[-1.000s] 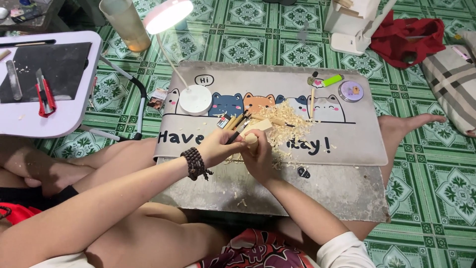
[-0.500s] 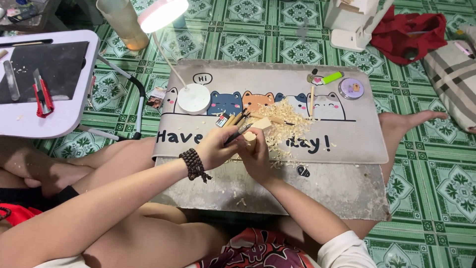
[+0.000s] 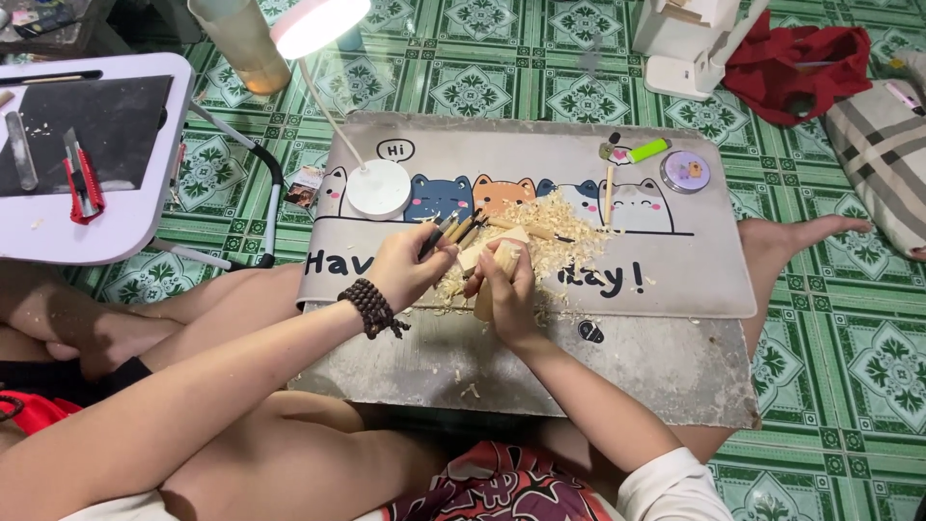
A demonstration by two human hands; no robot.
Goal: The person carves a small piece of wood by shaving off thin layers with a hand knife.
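Clamped in my right hand [image 3: 508, 280] is a pale wood block [image 3: 490, 262]; my left hand [image 3: 410, 265] pinches a bundle of carving tools [image 3: 453, 230] against it. Shavings [image 3: 559, 239] spread toward two o'clock over the cat-print mat [image 3: 675, 260], lamp base [image 3: 378, 188] at eleven

Pale raw wood block [image 3: 497, 265] amid curly wood shavings [image 3: 559, 236] — matt printed mat [image 3: 675, 260], glossy tiled floor [image 3: 849, 357].

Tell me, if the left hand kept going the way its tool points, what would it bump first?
Probably the wood block in the right hand. The left hand aims its tool up and right, toward the block; past it lie shavings. Depth is hard to judge.
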